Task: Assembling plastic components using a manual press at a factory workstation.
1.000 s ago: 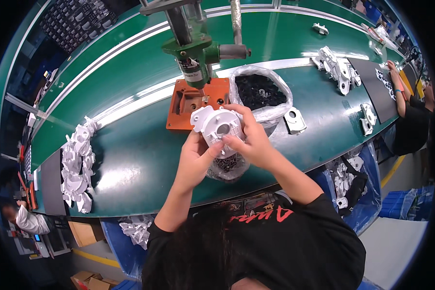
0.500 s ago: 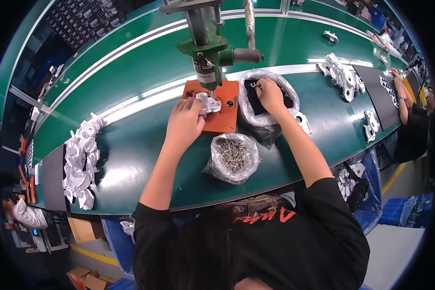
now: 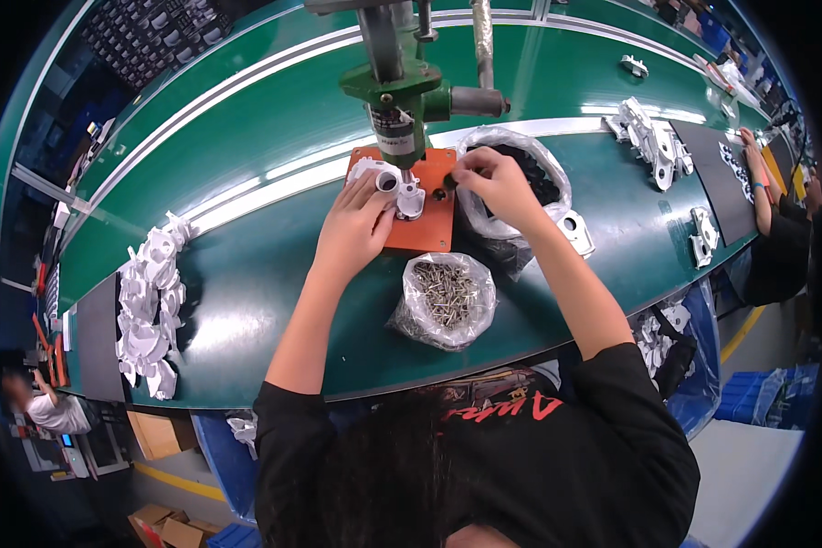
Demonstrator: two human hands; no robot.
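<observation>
My left hand (image 3: 354, 226) grips a white casting (image 3: 411, 203) with a round hole in its raised part, over the orange base plate (image 3: 429, 237) of a press. The green press head (image 3: 393, 87) stands above, and its metal rod (image 3: 406, 175) comes down close to the casting. To the right, my right hand (image 3: 500, 187) is closed in a pinch on a small black part (image 3: 450, 182), beside a hole in the plate. A plastic bag of black parts (image 3: 541, 178) stands just behind that hand. Nearer me, a clear bag holds several metal pins (image 3: 446, 294).
White castings (image 3: 152, 306) lie piled on the left of the green bench (image 3: 247, 320). More castings (image 3: 648, 146) lie at the right, with a loose one (image 3: 575, 234) by the black-part bag. Blue bins (image 3: 703, 365) sit below the bench edge. Another person's arm (image 3: 756, 164) reaches in at far right.
My right hand has come out of the bag and moved left to the plate with a small black part. My left hand has tilted the casting, so its round hole now shows.
</observation>
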